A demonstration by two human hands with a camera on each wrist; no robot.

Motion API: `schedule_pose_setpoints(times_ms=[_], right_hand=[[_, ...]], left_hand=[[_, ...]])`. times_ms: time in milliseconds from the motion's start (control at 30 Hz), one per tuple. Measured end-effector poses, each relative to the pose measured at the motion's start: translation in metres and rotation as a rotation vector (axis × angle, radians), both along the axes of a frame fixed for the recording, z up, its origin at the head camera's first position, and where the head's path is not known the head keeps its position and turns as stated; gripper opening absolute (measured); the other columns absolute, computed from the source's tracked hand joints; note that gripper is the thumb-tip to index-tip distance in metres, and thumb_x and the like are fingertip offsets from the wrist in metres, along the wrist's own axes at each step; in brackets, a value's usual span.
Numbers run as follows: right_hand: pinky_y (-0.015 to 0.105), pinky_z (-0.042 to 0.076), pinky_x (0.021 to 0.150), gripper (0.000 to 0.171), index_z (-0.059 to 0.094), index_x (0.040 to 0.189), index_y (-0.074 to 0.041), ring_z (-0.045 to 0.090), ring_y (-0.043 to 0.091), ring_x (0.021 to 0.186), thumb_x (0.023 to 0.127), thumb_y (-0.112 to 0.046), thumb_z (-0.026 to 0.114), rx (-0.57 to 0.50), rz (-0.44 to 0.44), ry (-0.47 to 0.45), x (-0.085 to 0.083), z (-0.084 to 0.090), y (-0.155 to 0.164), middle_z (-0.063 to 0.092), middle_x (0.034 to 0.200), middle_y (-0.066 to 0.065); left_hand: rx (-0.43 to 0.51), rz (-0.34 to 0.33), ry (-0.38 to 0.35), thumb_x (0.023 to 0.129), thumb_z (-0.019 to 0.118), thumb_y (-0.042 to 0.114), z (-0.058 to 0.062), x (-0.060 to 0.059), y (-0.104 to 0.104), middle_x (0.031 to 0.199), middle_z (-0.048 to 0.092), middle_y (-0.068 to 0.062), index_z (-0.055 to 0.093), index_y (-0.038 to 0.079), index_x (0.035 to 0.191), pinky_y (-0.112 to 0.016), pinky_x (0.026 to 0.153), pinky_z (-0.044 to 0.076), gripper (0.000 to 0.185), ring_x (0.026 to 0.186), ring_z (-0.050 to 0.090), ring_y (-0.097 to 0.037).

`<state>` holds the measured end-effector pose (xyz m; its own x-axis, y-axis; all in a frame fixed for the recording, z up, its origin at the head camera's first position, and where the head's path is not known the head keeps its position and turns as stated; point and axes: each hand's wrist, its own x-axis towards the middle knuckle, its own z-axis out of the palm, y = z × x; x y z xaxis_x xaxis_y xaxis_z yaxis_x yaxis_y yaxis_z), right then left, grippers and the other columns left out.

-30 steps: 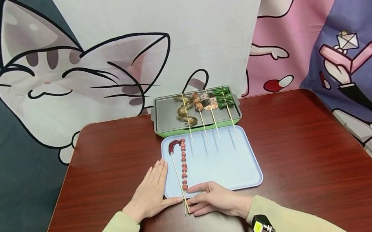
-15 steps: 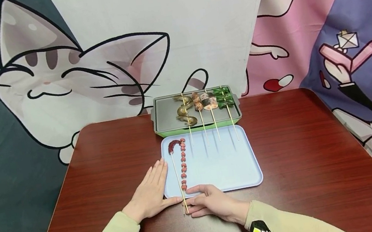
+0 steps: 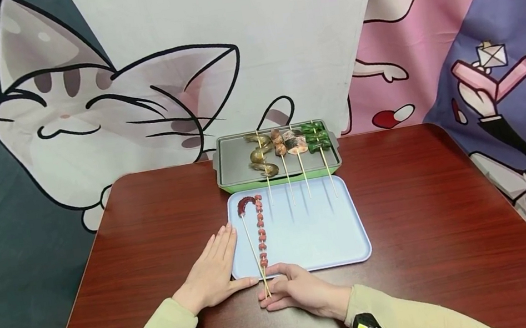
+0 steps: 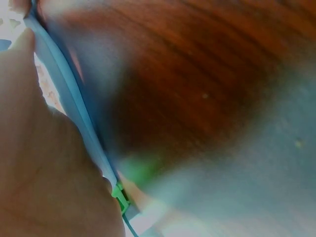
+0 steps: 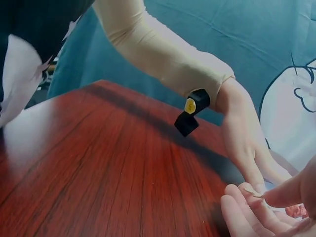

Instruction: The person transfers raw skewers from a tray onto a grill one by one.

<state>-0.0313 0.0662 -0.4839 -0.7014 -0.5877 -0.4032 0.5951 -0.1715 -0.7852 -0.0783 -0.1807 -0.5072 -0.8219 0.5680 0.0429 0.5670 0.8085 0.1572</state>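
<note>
My left hand (image 3: 213,269) rests with straight fingers along the left edge of the pale blue tray (image 3: 315,235), its thumb at the front edge. Two skewers lie at the tray's left side: a dark red curled tentacle-like piece (image 3: 245,205) on a stick, and a skewer of small pinkish-red pieces (image 3: 261,232). Their bare sticks cross near the tray's front edge. There my right hand (image 3: 303,290) pinches the stick ends between thumb and fingers. In the right wrist view, a stick tip (image 5: 254,193) shows between thumb and fingers; the rest is mostly hidden.
Behind the tray stands a green grill with a grey plate (image 3: 237,162). On it lie a shrimp skewer (image 3: 262,155), a brownish chunk skewer (image 3: 278,143), a fish-slice skewer (image 3: 296,142) and a green pepper-like skewer (image 3: 317,137), sticks overhanging the tray. All stand on a brown table (image 3: 426,208).
The lower end of the skewer of pinkish-red pieces has shifted slightly right, and the stick ends now sit closer together on my right fingers. My left hand has stayed still.
</note>
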Motion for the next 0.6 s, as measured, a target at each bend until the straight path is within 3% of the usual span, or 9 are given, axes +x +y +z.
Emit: schedule_pose_setpoints(times_ms=[200, 367, 600], right_hand=[[0.038, 0.061, 0.077, 0.035, 0.047, 0.134, 0.012, 0.073, 0.024, 0.08, 0.101, 0.002, 0.055, 0.082, -0.023, 0.052, -0.002, -0.001, 0.003, 0.071, 0.088, 0.021], [0.036, 0.061, 0.072, 0.029, 0.059, 0.123, 0.015, 0.074, 0.022, 0.075, 0.101, -0.004, 0.06, 0.143, -0.041, 0.124, -0.007, 0.001, 0.01, 0.072, 0.09, 0.026], [0.03, 0.061, 0.064, 0.031, 0.066, 0.119, 0.016, 0.07, 0.014, 0.064, 0.096, -0.005, 0.067, 0.215, -0.039, 0.193, -0.015, 0.009, 0.025, 0.073, 0.082, 0.019]], left_hand=[[0.001, 0.005, -0.006, 0.09, 0.041, 0.083, 0.002, 0.001, 0.0, 0.165, 0.017, -0.023, 0.023, -0.008, 0.158, -0.047, 0.122, 0.016, 0.114, 0.153, 0.013, -0.032], [-0.005, 0.006, -0.011, 0.09, 0.04, 0.083, 0.003, 0.001, 0.0, 0.166, 0.017, -0.023, 0.022, -0.007, 0.158, -0.046, 0.122, 0.016, 0.114, 0.153, 0.013, -0.032], [-0.009, 0.007, -0.011, 0.09, 0.039, 0.084, 0.003, 0.001, 0.0, 0.166, 0.016, -0.023, 0.022, -0.007, 0.158, -0.046, 0.122, 0.016, 0.115, 0.153, 0.012, -0.031]])
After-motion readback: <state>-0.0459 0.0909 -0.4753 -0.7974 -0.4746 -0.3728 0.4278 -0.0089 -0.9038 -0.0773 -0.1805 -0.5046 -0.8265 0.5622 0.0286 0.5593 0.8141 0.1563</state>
